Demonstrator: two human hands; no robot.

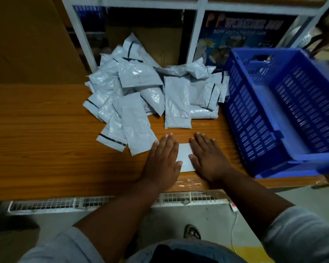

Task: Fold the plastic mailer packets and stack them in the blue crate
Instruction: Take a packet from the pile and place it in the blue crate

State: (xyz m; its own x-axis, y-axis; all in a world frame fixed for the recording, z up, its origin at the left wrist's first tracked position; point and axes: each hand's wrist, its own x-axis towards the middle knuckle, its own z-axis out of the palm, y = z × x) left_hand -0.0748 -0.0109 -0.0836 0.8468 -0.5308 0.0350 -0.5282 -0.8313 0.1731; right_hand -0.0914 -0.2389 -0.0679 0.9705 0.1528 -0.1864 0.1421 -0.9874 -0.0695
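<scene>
We are pressing one folded mailer packet (184, 157) flat on the wooden table (46, 139), at 6 o'clock on the tabletop, close to its near edge. Our left hand (163, 160) is lying palm-down over the packet's 9 o'clock side, fingers straight and close together, thumb angled onto the plastic; our right hand (207, 158) is covering the 3 o'clock side the same way, fingers straight and slightly fanned. Neither hand is pinching anything; only the middle strip of the packet is showing between them. The loose pile of unfolded packets (150, 88) is sitting at 12 o'clock from the hands, spilling toward 10 o'clock. The blue crate (254, 114) is standing at 2 o'clock, just beside the pile, and is looking empty as far as we can see, though the view there is blurred. Judgement: we are in the creasing step of a fold, early in the task. The next move is likely calling for pinching the flattened packet without letting the slick plastic spring open, then carrying it toward 2 o'clock over the crate wall and laying it flat on the crate floor.
</scene>
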